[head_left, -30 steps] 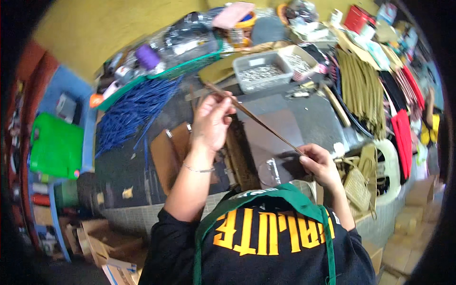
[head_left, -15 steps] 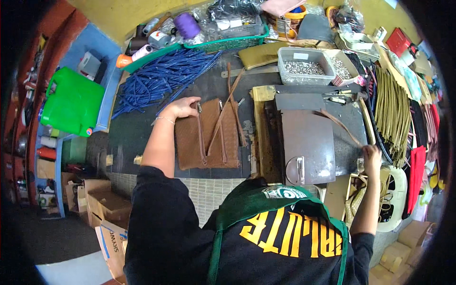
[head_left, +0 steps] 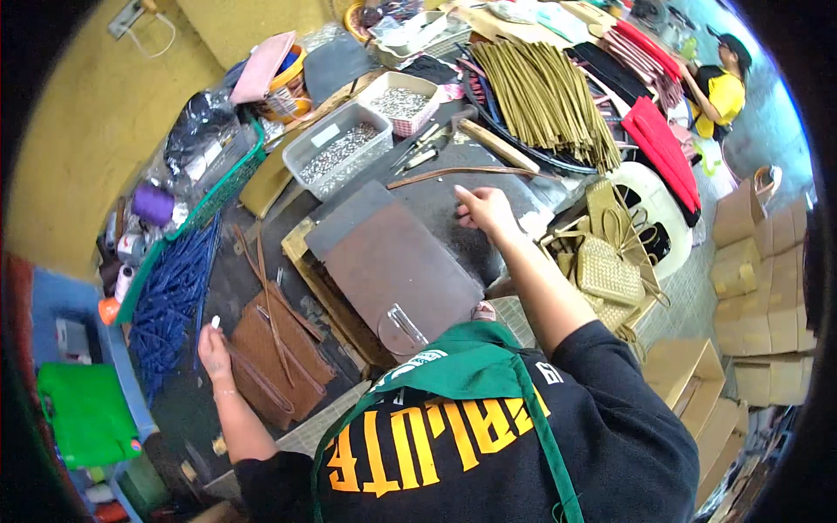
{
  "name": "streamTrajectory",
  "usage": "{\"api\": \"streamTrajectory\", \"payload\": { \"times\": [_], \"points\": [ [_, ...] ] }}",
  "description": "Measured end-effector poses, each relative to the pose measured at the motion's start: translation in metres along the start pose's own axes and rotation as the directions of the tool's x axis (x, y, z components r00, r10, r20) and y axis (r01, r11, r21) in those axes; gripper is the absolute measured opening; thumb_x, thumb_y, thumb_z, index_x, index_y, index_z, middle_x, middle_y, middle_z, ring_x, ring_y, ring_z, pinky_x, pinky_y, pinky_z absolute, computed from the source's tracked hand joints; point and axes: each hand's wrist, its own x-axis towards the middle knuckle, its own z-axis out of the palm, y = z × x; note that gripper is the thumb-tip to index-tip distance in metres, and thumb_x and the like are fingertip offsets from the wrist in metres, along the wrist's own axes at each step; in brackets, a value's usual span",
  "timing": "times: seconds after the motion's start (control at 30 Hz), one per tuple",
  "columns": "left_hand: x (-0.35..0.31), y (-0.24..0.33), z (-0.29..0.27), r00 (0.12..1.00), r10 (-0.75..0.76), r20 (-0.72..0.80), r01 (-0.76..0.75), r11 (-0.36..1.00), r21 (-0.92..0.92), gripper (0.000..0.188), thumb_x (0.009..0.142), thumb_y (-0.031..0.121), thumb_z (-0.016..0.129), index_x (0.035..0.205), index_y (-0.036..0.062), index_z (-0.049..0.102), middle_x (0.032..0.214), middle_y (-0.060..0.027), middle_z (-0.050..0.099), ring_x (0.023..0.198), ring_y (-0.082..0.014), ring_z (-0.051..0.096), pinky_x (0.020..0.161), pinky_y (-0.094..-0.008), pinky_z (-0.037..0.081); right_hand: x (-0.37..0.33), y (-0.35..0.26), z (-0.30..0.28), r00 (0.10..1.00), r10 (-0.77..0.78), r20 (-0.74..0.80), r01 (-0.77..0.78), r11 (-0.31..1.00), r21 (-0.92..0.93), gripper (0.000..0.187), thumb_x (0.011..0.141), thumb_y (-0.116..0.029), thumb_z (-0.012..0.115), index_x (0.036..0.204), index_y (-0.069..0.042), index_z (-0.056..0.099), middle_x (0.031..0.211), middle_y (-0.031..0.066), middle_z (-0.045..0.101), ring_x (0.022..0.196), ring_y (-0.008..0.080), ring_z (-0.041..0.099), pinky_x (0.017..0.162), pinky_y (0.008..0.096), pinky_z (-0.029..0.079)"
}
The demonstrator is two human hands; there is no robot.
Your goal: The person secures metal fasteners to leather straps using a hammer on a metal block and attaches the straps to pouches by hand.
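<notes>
My left hand [head_left: 214,353] is closed, with a small white piece [head_left: 216,322] poking out between its fingertips; its kind is too small to make out. Beside that hand lies a brown woven bag panel [head_left: 305,375] with zippers along it and long thin brown straps [head_left: 266,305] across it. Over the right part of the dark table, my right hand [head_left: 486,212] hovers with partly bent fingers apart and nothing visible in them. Just beyond it, a loose brown leather strap [head_left: 462,170] lies on the tabletop.
A brown board [head_left: 392,261] lies between my hands. Tubs of metal bits [head_left: 340,144], blue strips [head_left: 174,296] and olive straps [head_left: 540,96] surround the work area. Gold woven bags [head_left: 610,266] sit in a box at right. Another person [head_left: 719,87] is at the far right.
The view has swung right. My right hand has come off the brown strap, which now lies flat. My left hand has left the bag panel's top edge and shows a small white piece.
</notes>
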Motion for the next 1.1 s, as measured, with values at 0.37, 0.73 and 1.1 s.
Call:
{"api": "streamTrajectory", "payload": {
  "times": [0.37,0.73,1.1],
  "points": [
    [0.025,0.2,-0.068,0.838,0.523,0.156,0.224,-0.068,-0.972,0.021,0.084,0.015,0.034,0.065,0.0076,0.039,0.055,-0.0018,0.038,0.048,-0.0108,0.037,0.059,-0.0276,0.034,0.057,-0.011,-0.021,0.636,-0.756,0.156,0.541,0.293,-0.788,0.014,0.068,-0.016,0.057,0.073,-0.003,0.058,0.078,0.0169,0.052,0.076,0.0319,0.052,0.07,0.0366,0.043],
    [0.01,0.403,0.11,0.53,0.367,0.765,0.622,0.445,-0.645,0.022,0.08,0.019,0.054,0.091,-0.0002,0.055,0.072,-0.0002,0.055,0.054,-0.0021,0.045,0.049,-0.0137,0.035,-0.105,-0.069,-0.072,0.795,-0.607,-0.011,0.607,0.794,0.029,0.015,0.075,-0.013,0.059,0.071,-0.001,0.052,0.056,0.0001,0.049,0.052,0.0056,0.042,0.048,0.0213,0.037],
    [0.0,0.435,0.19,0.622,0.354,0.698,0.66,0.241,-0.711,0.008,0.079,0.011,0.054,0.072,0.0068,0.051,0.08,-0.0111,0.061,0.055,-0.0037,0.048,0.053,-0.0148,0.04,-0.089,-0.038,-0.111,0.484,-0.863,0.143,0.849,0.424,-0.314,0.013,0.064,-0.004,0.061,0.073,-0.003,0.051,0.062,0.0067,0.048,0.055,0.0201,0.049,0.049,0.0276,0.038]
  ]
}}
